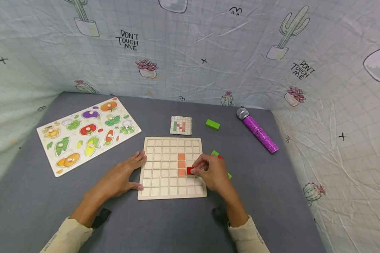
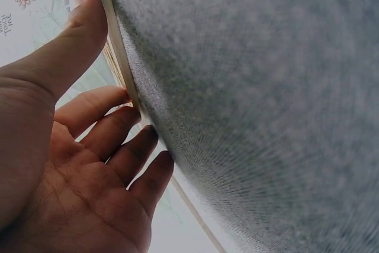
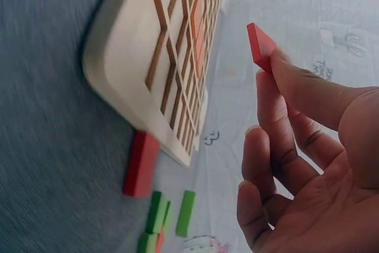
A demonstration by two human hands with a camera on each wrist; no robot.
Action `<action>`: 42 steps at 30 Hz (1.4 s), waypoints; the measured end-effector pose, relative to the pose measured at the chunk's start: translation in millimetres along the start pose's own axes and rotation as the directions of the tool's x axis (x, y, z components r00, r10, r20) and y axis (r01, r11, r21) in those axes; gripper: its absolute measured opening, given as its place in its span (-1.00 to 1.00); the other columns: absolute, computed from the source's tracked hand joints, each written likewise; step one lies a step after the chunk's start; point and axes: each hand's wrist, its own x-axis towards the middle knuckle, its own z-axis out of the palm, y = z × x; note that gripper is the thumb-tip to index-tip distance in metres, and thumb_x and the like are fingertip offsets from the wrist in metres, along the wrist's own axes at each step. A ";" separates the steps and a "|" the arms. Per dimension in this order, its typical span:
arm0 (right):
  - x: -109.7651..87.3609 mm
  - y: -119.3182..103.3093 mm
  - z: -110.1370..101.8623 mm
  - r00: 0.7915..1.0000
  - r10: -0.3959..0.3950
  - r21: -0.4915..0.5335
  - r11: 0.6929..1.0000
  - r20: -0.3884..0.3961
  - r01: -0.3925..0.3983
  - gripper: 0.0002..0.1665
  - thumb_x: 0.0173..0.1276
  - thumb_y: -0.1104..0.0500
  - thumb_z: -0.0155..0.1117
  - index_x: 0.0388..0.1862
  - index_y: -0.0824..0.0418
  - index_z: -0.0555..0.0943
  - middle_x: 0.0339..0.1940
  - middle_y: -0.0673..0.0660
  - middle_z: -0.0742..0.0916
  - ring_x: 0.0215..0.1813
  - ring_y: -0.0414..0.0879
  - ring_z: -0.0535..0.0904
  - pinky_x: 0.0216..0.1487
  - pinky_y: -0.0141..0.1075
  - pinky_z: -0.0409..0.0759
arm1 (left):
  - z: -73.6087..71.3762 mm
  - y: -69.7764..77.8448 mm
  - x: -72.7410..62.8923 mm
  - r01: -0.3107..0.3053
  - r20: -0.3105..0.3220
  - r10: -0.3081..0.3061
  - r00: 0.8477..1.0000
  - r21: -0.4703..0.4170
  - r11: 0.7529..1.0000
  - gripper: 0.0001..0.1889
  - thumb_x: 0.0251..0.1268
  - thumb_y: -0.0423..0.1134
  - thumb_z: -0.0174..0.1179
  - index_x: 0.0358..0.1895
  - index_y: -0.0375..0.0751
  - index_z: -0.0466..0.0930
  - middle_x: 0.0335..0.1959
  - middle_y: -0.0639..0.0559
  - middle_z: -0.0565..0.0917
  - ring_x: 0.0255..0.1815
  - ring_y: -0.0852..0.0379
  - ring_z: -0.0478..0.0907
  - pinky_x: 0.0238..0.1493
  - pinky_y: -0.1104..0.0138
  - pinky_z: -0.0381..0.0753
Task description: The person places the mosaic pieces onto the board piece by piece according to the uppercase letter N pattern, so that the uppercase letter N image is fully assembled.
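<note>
A light wooden grid board (image 1: pixel 172 197) lies on the dark table. Three orange squares (image 1: pixel 181 164) stand in a column in its cells. Spread along the board's left edge, my left hand (image 1: pixel 121 177) touches it with thumb and fingertips; the left wrist view shows the fingers extended against the board's side (image 2: pixel 121 57). Over the right part of the grid, my right hand (image 1: pixel 214 174) pinches a small red square tile (image 1: pixel 190 170) between thumb and forefinger. In the right wrist view the red tile (image 3: pixel 261 47) is held tilted, apart from the board.
Behind the board lie a pattern card (image 1: pixel 181 125) and a green block (image 1: pixel 213 124). Several green and red blocks, among them a red block (image 3: pixel 141 164), lie right of the board, partly hidden. A purple glitter microphone (image 1: pixel 259 133) lies far right, a vegetable puzzle board (image 1: pixel 73 135) left.
</note>
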 end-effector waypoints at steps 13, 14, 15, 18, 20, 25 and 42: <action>-11.3 0.0 21.4 0.998 0.062 -0.049 0.997 0.015 -0.061 -0.80 0.20 0.20 0.68 -0.43 0.00 0.76 -0.51 -0.10 0.76 -0.42 -0.22 0.61 -0.37 -0.34 0.56 | -0.9 0.2 0.1 -0.004 0.006 0.004 1.000 -0.011 1.000 0.11 -0.02 -0.08 0.67 0.62 -0.35 0.28 0.70 -0.29 0.22 0.71 -0.37 0.16 0.53 -0.30 0.32; -11.5 -0.4 22.9 0.998 0.057 -0.063 0.996 0.010 -0.057 -0.80 0.19 0.20 0.69 -0.43 -0.01 0.76 -0.52 -0.11 0.75 -0.42 -0.24 0.60 -0.37 -0.34 0.55 | -1.0 0.1 -0.1 -0.003 0.007 0.003 1.000 -0.010 1.000 0.12 -0.02 -0.08 0.67 0.62 -0.35 0.28 0.70 -0.28 0.22 0.71 -0.37 0.15 0.53 -0.29 0.32; -11.7 -1.1 24.1 0.999 0.052 -0.076 0.996 0.005 -0.052 -0.79 0.18 0.19 0.70 -0.44 -0.01 0.76 -0.53 -0.12 0.75 -0.42 -0.25 0.60 -0.36 -0.34 0.54 | -1.1 0.2 -0.1 -0.003 0.007 0.003 1.000 -0.010 1.000 0.12 -0.02 -0.07 0.67 0.62 -0.35 0.28 0.70 -0.28 0.22 0.71 -0.37 0.15 0.53 -0.30 0.32; -12.4 -3.0 28.0 0.999 0.041 -0.109 0.993 -0.008 -0.042 -0.79 0.16 0.20 0.71 -0.46 -0.01 0.76 -0.55 -0.12 0.75 -0.42 -0.27 0.60 -0.34 -0.33 0.51 | -1.5 0.2 -0.5 -0.004 0.006 0.004 1.000 -0.008 1.000 0.12 -0.02 -0.08 0.67 0.62 -0.36 0.27 0.70 -0.28 0.22 0.71 -0.37 0.15 0.54 -0.29 0.32; -12.7 -4.2 30.6 0.999 0.041 -0.127 0.991 -0.018 -0.043 -0.79 0.16 0.20 0.71 -0.46 0.00 0.77 -0.56 -0.12 0.75 -0.42 -0.26 0.59 -0.34 -0.32 0.49 | -1.7 0.2 -0.6 -0.003 0.006 0.004 1.000 -0.006 1.000 0.12 -0.02 -0.09 0.67 0.62 -0.36 0.27 0.70 -0.28 0.22 0.71 -0.37 0.15 0.53 -0.29 0.32; -13.6 -5.7 38.4 0.998 0.042 -0.181 0.982 -0.039 -0.049 -0.79 0.17 0.18 0.70 -0.48 -0.02 0.76 -0.60 -0.14 0.71 -0.42 -0.24 0.56 -0.28 -0.26 0.48 | -2.0 0.7 -0.5 -0.001 0.008 0.001 1.000 -0.003 1.000 0.12 -0.02 -0.08 0.67 0.62 -0.35 0.28 0.70 -0.28 0.22 0.71 -0.37 0.15 0.53 -0.29 0.33; -15.5 -3.1 46.1 0.998 -0.037 -0.276 0.961 -0.049 0.022 -0.83 0.15 0.19 0.67 -0.49 -0.04 0.80 -0.64 -0.15 0.70 -0.27 -0.15 0.55 0.03 -0.06 0.46 | -2.0 1.2 -1.0 -0.018 0.001 0.018 1.000 0.005 1.000 0.11 -0.04 -0.09 0.67 0.61 -0.37 0.30 0.69 -0.30 0.23 0.70 -0.37 0.17 0.52 -0.27 0.35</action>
